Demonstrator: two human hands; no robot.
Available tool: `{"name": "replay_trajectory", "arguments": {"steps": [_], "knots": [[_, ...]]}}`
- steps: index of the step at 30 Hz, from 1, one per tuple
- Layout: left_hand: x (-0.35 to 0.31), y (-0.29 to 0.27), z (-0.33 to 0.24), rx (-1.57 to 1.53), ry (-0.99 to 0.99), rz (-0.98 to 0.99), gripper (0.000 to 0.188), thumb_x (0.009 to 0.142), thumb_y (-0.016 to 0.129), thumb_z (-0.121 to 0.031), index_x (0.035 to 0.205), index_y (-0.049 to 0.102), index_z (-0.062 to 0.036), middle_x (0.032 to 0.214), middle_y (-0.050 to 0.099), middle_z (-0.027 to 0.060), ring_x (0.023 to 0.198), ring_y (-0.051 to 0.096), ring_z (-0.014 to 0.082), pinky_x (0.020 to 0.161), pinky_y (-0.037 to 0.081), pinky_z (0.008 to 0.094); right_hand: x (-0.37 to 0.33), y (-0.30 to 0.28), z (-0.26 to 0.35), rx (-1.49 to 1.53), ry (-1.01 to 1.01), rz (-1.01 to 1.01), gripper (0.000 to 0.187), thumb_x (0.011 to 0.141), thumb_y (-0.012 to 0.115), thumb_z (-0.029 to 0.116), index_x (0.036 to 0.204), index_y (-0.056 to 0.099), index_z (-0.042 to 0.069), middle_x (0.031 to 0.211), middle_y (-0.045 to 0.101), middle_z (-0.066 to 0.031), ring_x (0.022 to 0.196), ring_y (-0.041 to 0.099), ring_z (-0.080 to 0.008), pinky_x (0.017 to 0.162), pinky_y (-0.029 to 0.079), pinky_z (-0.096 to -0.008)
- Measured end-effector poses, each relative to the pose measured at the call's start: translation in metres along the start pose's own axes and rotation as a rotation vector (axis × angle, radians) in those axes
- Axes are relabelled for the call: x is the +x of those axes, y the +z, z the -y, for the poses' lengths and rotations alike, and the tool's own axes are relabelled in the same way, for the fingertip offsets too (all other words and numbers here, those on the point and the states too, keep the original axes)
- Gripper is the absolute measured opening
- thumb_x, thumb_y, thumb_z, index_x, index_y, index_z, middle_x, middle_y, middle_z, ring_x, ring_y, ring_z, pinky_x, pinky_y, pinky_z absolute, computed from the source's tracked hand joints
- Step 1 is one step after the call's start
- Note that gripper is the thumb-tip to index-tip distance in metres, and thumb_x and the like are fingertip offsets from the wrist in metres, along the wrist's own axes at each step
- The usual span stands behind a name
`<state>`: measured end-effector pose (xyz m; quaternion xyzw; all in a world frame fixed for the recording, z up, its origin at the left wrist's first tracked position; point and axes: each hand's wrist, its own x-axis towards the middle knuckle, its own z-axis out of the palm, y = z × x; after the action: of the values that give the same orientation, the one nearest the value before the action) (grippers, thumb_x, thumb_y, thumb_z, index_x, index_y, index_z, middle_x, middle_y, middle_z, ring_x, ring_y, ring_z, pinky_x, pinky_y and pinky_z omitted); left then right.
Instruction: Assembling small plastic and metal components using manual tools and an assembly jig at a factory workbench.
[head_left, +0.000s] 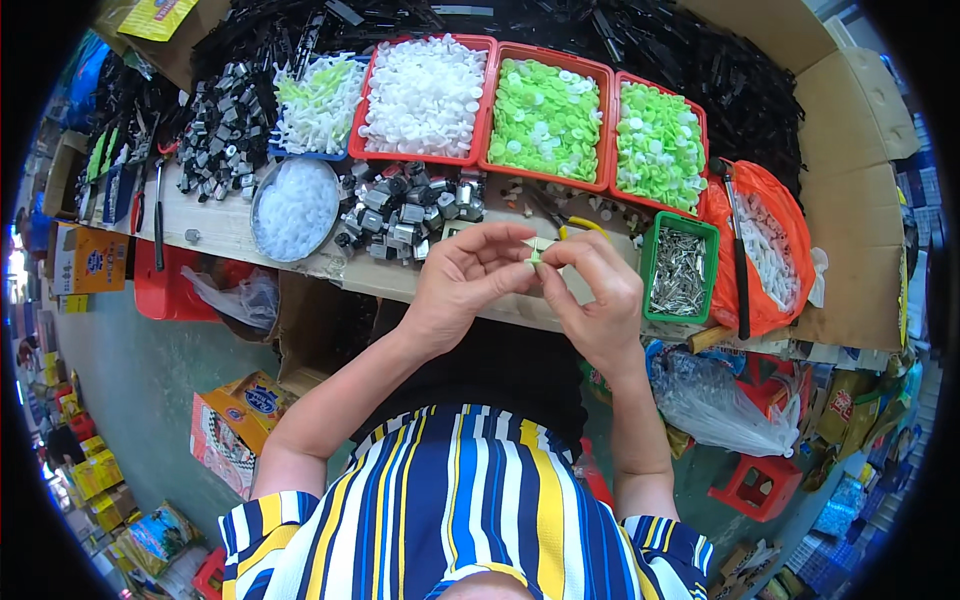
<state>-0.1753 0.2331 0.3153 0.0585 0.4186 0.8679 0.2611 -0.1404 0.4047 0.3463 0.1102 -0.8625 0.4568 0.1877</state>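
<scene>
Both hands meet above the front edge of the workbench. My left hand [465, 282] pinches a small pale green plastic piece [538, 244] between thumb and fingertips. From the other side my right hand [602, 300] closes its thumb and forefinger on the same piece, at its lower end. Fingers cover much of it, so its full shape cannot be made out. Just behind my right fingers lies a tool with yellow handles [585, 226]. Left of my left hand is a heap of small silver-and-black motors [405, 215].
Red trays hold white parts [420, 100] and green parts [548, 120]. A round dish [296, 210] carries translucent pieces. To the right stand a green tray of metal pins [680, 268], a black-handled hammer [738, 250] and an orange bag [775, 300]. Black strips [640, 40] pile up behind.
</scene>
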Motion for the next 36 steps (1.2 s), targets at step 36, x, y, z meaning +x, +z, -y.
{"name": "replay_trajectory", "arguments": {"steps": [36], "knots": [[-0.007,-0.057,0.01,1.769,0.93,0.146,0.032,0.077,0.068,-0.013,0.108,0.068,-0.006,0.11,0.061,0.0078,0.106,0.057,0.0255,0.083,0.044,0.0369,0.003,0.034,-0.027,-0.369,-0.092,0.18,0.009,0.081,0.068,0.007,0.089,0.064,0.008,0.085,0.054,-0.006,0.082,0.059,-0.0257,0.069,0.042,-0.0392]]}}
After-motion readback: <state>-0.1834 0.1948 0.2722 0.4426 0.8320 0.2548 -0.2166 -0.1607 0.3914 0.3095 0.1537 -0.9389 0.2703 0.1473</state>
